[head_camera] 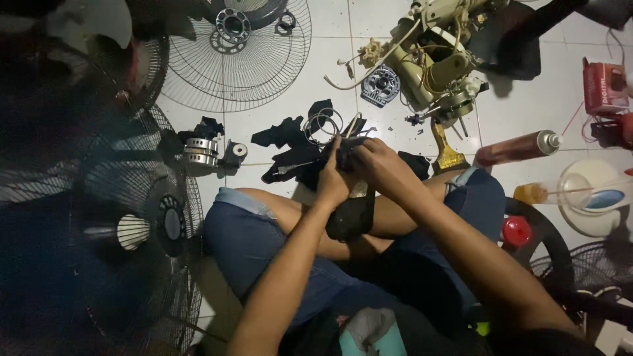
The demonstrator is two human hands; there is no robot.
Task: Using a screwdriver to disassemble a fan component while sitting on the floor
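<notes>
Gripping a black part (351,214), both hands (359,168); amber-filled bottle (550,192) nearby.

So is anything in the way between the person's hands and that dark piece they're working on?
Nothing visible: both the left hand and right hand already grip the dark piece directly, above the crossed legs.

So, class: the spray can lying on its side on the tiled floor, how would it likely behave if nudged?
The spray can lies flat on smooth tiles, so it would probably roll sideways easily. Its round, glossy body looks rigid, likely slippery to grip. How full or heavy it is cannot be told.
</notes>
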